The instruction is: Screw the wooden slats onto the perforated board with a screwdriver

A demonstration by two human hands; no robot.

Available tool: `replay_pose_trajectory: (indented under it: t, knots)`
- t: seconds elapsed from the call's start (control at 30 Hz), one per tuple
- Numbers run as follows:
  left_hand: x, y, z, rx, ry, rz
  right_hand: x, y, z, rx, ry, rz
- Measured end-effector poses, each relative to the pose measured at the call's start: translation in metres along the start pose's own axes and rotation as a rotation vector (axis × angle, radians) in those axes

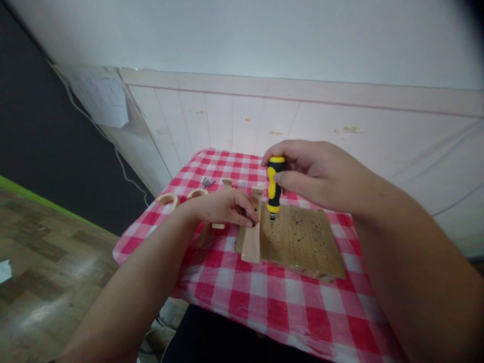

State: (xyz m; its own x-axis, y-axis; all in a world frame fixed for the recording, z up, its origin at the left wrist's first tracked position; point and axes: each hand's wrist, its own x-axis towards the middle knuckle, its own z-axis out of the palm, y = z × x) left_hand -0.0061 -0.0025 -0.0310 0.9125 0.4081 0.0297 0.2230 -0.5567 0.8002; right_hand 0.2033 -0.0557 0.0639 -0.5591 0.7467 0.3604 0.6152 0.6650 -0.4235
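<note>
My right hand [312,174] grips a short yellow and black screwdriver [274,187] upright, its tip down on a brown board [302,242] dotted with small holes. My left hand [227,206] lies with fingers pressed down on a pale wooden strip [252,237] that rests along the board's left edge. The strip's far end stands up just left of the screwdriver. The board lies on a table covered with a red and white checked cloth [272,292].
Two curved pale wooden pieces [169,200] and another wooden part [227,182] lie on the cloth behind my left hand, beside a small pile of dark screws [207,182]. A white panelled wall stands behind the table. Wooden floor lies to the left.
</note>
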Motion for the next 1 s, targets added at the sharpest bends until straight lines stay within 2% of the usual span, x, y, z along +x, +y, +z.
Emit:
replay_pose_trajectory:
  t: [0.27, 0.53, 0.8, 1.0]
  knots:
    - [0.0, 0.003, 0.0, -0.041, -0.002, -0.048, 0.004, 0.0, 0.012, -0.111, -0.024, -0.089]
    - [0.001, 0.001, 0.001, -0.092, 0.004, -0.05, 0.007, 0.007, 0.021, -0.087, -0.067, -0.059]
    - [0.001, 0.0, 0.001, -0.104, 0.014, -0.05, 0.008, 0.008, 0.023, -0.13, -0.073, -0.054]
    - [0.002, 0.0, 0.001, -0.086, 0.002, -0.039, 0.007, 0.009, 0.02, -0.157, -0.078, -0.146]
